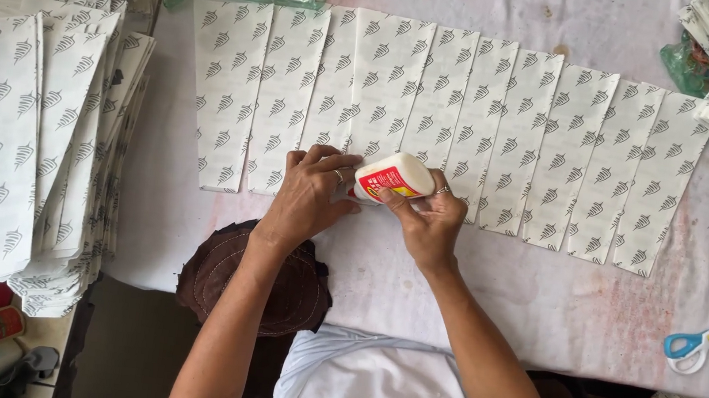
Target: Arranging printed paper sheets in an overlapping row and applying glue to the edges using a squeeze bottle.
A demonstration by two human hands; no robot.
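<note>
Table [468, 292], white cloth-covered: near edge bare in front of paper row; scissors [699, 340] lain near right edge. Paper bags [435, 119], leaf-printed, laid overlapping in row across middle; further stack [15, 134] piled at left edge. Glue bottle [394, 177], white with red label, held tilted over lower edge of row. Left hand [306, 198] pressed against bottle tip, fingers curled. Right hand [428, 221] clamped round bottle body. Round brown pad [260, 282] lain under left wrist.
</note>
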